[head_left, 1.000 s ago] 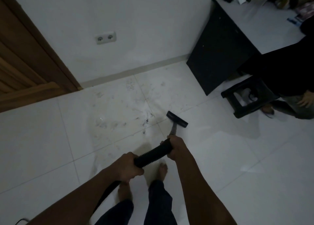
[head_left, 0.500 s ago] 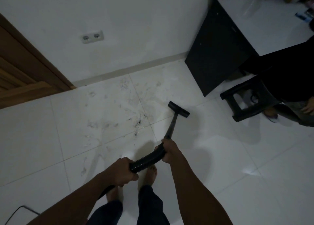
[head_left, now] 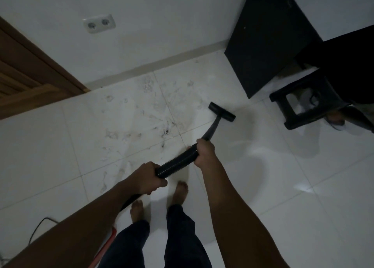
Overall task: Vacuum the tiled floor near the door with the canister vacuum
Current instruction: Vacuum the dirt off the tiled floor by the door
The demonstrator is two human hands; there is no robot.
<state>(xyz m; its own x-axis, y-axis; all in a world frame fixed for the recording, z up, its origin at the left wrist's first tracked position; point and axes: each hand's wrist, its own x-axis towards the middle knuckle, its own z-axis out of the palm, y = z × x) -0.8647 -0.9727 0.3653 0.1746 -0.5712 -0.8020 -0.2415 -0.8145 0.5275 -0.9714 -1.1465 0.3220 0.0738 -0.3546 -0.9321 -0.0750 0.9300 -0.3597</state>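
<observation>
far left edge of the tiled floor (head_left: 283,186): a brown wooden door (head_left: 24,81) meets the tiles. near left corner: a thin dark cord (head_left: 37,229) loops on the floor. beside it a red edge (head_left: 107,245) shows, too cropped to identify. on the white wall above the far edge sits a double socket (head_left: 99,23), with a pale skirting strip (head_left: 162,64) along the wall's foot. just in front of the skirting, dark scuffs and hair-like debris (head_left: 149,122) spread across a joint between tiles.

far right corner: a black cabinet (head_left: 267,45) stands against the wall, with a black stool (head_left: 303,103) just beside it towards the right edge. another person's foot (head_left: 336,119) shows at the stool's right. cabinet and stool lie beyond the nozzle, close ahead of it.

the vacuum's black nozzle (head_left: 222,111) lies flat on a tile just right of the debris, between it and the stool and touching neither. its rigid wand (head_left: 212,128) slants back to the ribbed hose (head_left: 176,163).

left hand (head_left: 148,177): knuckles up, fingers curled round the hose's rear part. right hand (head_left: 205,152): further forward, clamped where hose meets wand. the hands are apart, with bare hose between them. both forearms reach in from the near edge. two bare feet (head_left: 180,192) stand below the hands.
</observation>
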